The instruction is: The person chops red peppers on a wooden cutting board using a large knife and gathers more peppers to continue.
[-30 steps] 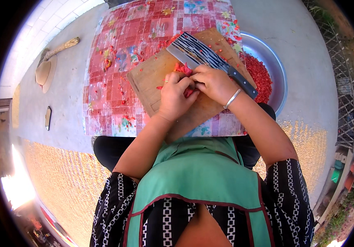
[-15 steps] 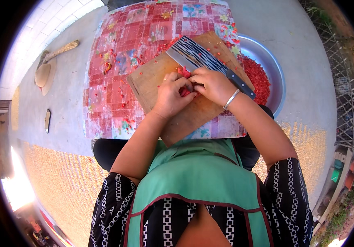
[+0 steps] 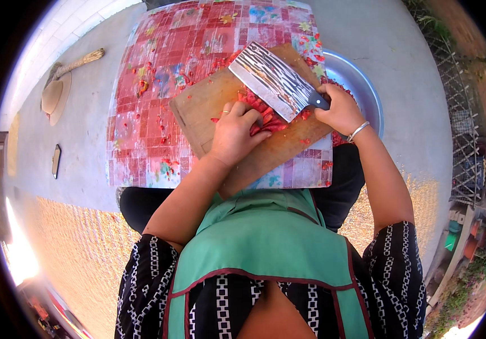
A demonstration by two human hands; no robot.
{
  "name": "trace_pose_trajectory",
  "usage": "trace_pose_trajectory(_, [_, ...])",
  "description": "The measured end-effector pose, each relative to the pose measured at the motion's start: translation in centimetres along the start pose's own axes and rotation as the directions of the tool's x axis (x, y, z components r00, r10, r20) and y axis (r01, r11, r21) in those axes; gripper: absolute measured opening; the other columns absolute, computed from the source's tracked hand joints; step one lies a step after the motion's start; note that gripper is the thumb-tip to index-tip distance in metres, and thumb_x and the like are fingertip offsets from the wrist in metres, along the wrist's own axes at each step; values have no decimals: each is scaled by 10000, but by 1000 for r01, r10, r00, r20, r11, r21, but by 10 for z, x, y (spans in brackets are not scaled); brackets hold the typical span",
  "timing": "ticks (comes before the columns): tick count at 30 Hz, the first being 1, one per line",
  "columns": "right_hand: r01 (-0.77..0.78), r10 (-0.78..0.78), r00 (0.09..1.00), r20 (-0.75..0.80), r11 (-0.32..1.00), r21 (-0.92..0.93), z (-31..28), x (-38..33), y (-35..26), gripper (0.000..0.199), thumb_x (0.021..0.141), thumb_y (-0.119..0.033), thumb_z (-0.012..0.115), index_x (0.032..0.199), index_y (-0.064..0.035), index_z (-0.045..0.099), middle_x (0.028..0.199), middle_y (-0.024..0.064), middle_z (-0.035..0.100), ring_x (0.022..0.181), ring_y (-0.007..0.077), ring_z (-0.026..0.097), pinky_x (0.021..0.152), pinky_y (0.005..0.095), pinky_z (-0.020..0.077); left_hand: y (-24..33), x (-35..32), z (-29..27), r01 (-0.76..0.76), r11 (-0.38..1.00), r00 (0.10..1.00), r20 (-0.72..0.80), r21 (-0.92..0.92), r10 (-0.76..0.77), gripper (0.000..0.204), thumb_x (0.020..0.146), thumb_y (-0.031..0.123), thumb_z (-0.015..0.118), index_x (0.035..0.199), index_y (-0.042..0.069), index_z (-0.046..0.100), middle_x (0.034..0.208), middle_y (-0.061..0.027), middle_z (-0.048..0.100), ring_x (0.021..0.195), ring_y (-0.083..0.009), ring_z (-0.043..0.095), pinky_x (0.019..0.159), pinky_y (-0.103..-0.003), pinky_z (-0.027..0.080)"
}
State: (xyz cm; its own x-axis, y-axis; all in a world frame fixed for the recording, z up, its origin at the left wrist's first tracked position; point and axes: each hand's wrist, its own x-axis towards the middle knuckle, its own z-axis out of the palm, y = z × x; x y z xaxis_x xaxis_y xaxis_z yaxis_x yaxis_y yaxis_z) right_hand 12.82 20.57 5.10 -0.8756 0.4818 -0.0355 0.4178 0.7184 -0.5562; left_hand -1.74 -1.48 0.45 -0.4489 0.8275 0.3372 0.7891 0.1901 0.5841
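Red pepper pieces between hands, left touching, right gripping cleaver

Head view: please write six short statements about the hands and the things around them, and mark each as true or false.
1. The right hand grips the cleaver by its handle. True.
2. That handle is white. False: it is black.
3. The left hand holds red chili peppers on the wooden cutting board. True.
4. The metal basin is right of the table. True.
5. A hat lies on the table. False: the brimmed hat is on the floor.
6. The apron is yellow. False: the apron is green.
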Motion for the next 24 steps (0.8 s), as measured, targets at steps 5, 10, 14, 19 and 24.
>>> trace_pose_trajectory(5, [153, -147, 906, -396, 988, -17, -32, -28, -37, 335, 744, -97, 653, 1045, 0, 542, 949, 192, 621, 877, 344, 621, 762, 380, 492, 4, -1, -1, 29, 999, 999, 20, 22, -30, 369, 597, 299, 831, 836, 100, 633, 956, -87, 540, 959, -307, 509, 787, -409, 492])
trace_pose_trajectory(10, [-51, 86, 988, -127, 966, 255, -29, -52, -52, 325, 818, -124, 650, 1094, -21, 513, 852, 184, 628, 815, 346, 637, 708, 389, 495, 16, 0, 1, 56, 995, 998, -21, 87, -54, 478, 557, 351, 847, 870, 73, 617, 963, -113, 528, 959, -326, 496, 773, -417, 489])
trace_pose_trajectory(14, [50, -16, 962, -274, 992, 119, 21, -77, -47, 339, 869, -100, 580, 1178, -18, 468, 889, 222, 624, 832, 410, 621, 695, 419, 484, 19, 1, 4, 66, 992, 998, -29, 107, -63, 480, 562, 342, 843, 886, 67, 622, 977, -118, 530, 982, -330, 493, 787, -422, 493])
trace_pose_trajectory(19, [-14, 38, 989, -143, 987, 163, 54, -83, -67, 382, 860, -96, 572, 1215, -26, 451, 892, 253, 605, 841, 429, 605, 706, 454, 476, 17, -1, 7, 70, 990, 996, -54, 118, -64, 445, 570, 315, 838, 864, 67, 615, 978, -124, 528, 973, -332, 494, 783, -419, 493])
trace_pose_trajectory(24, [106, -82, 981, -174, 985, 133, 60, -79, -70, 425, 843, -97, 574, 1229, 5, 429, 861, 239, 618, 780, 423, 605, 673, 486, 478, 13, -4, 10, 42, 997, 997, -74, 71, -37, 312, 607, 232, 810, 793, 79, 611, 950, -105, 534, 940, -320, 505, 770, -414, 491])
